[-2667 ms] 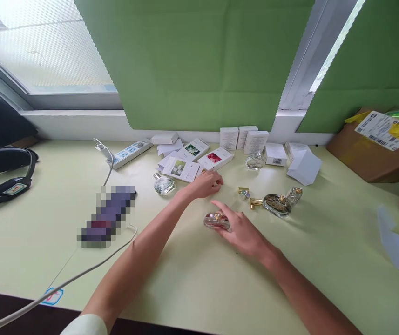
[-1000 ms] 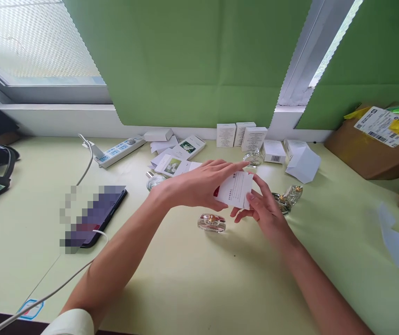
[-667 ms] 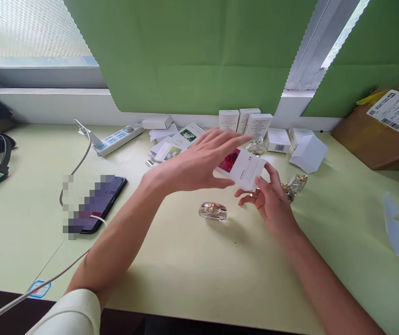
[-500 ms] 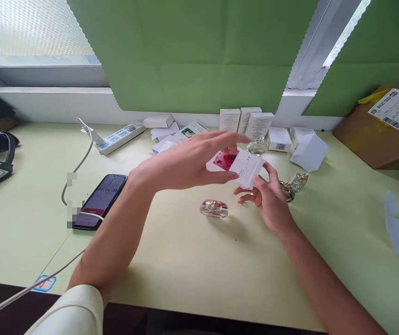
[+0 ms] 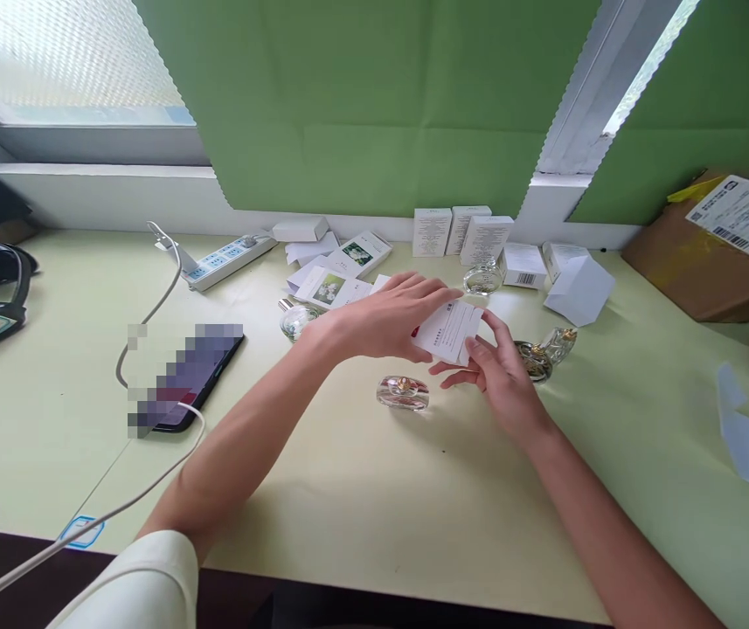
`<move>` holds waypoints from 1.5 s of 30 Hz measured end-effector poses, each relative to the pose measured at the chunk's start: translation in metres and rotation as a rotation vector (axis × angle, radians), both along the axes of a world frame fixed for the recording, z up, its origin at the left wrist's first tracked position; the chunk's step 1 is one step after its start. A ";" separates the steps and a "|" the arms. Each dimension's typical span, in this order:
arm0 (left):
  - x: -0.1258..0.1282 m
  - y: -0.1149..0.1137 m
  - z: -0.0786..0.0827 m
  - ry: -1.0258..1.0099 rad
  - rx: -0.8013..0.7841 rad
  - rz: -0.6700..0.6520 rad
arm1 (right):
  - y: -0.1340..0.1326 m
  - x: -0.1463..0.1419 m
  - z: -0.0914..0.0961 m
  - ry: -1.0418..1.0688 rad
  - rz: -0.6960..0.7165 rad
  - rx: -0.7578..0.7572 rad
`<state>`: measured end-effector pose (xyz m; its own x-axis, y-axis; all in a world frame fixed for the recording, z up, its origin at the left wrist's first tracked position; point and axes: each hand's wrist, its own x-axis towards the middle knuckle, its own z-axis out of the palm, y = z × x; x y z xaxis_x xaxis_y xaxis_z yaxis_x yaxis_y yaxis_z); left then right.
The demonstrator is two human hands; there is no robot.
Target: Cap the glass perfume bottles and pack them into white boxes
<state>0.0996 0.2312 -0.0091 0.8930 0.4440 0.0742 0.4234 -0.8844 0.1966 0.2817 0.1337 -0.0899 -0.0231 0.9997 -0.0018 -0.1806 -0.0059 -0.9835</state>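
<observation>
My left hand point(image 5: 384, 319) is closed over the left end of a white printed card point(image 5: 451, 332), hiding most of its red picture. At the card's right edge, my right hand point(image 5: 502, 371) pinches it between thumb and fingers, with the lower fingers spread beneath. Just below the card, a small clear perfume bottle point(image 5: 402, 393) with a gold top rests on the table. To the right of my right hand are glass bottles point(image 5: 548, 354) with gold parts. Another glass bottle point(image 5: 296, 318) is partly hidden behind my left forearm.
Several white boxes point(image 5: 432, 232) stand by the wall, with a round glass bottle point(image 5: 482, 278) before them. Picture cards point(image 5: 329, 288) lie at the back, near a power strip point(image 5: 231, 260). A phone point(image 5: 200, 376) with a cable is left; a cardboard box point(image 5: 689, 262) is right.
My left hand has come down and closed on the card's left end; before, it was open above it. The card has shifted slightly left and down, with my right hand still on it.
</observation>
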 end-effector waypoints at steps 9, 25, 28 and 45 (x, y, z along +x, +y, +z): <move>-0.001 0.000 0.005 -0.036 -0.012 0.002 | 0.000 0.004 0.006 0.066 0.038 -0.013; 0.002 -0.009 0.011 -0.129 -0.050 -0.046 | 0.004 0.008 0.004 0.290 0.114 0.000; 0.006 -0.013 0.013 -0.161 -0.037 -0.077 | 0.004 0.005 0.008 0.333 0.097 -0.011; 0.009 -0.016 0.011 -0.169 0.005 -0.082 | 0.005 0.004 0.005 0.367 0.221 -0.032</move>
